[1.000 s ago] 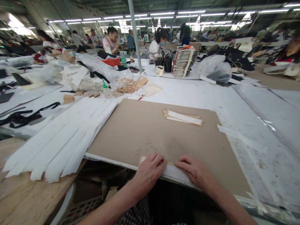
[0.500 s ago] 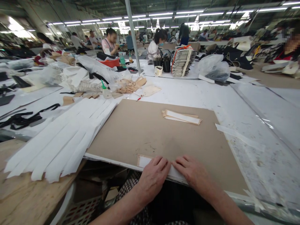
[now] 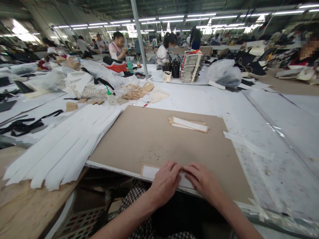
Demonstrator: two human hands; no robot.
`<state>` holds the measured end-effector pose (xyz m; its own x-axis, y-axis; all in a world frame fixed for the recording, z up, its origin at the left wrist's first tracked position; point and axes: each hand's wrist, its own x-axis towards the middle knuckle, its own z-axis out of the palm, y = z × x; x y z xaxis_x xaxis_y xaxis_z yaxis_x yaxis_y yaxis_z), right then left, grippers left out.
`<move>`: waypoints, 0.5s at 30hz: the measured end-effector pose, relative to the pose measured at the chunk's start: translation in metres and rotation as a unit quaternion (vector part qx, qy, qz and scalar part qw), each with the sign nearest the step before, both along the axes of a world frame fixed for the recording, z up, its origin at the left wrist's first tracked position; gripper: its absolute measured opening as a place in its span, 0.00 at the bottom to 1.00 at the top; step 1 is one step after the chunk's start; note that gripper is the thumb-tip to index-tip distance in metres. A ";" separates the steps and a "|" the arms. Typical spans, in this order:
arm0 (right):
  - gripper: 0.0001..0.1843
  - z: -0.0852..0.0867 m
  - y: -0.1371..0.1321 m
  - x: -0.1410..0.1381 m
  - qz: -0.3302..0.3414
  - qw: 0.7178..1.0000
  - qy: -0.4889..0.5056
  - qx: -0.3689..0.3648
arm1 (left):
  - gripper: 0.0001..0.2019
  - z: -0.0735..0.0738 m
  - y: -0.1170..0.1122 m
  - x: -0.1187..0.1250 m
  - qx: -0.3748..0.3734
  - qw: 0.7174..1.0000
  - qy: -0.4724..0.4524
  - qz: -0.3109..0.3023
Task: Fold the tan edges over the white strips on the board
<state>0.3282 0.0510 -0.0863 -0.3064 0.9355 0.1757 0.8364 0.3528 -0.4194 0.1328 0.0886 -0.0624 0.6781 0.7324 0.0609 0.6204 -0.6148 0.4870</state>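
The left hand point(image 3: 164, 183) and right hand point(image 3: 202, 183) have drawn closer together, both open and flat, pressing a white strip point(image 3: 150, 172) on the near edge of a tan board point(image 3: 139, 139). A small stack of strips point(image 3: 188, 124) lies farther up the board, with long white pieces point(image 3: 62, 149) beside it.

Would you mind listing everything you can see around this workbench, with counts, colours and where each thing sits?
Kraft board: one, tan, centre of the bench.
Bundle of paper strips: one, white and tan, on the board.
Paper strip: one, white with a tan edge, at the board's near edge.
Long cut sheets: many, white, left of the board.
Squeeze bottle: one, translucent with a green nozzle, beyond the sheets.
Tied stack: one, black and white with an orange strap, farther along the bench.
Plastic bag: one, clear, right of the stack.
Left hand: one, on the paper strip.
Right hand: one, on the paper strip.
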 end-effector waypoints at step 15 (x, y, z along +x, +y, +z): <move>0.06 0.005 -0.010 0.013 -0.008 0.998 -0.050 0.024 | 0.15 0.005 -0.001 0.001 0.090 0.984 0.113 -0.102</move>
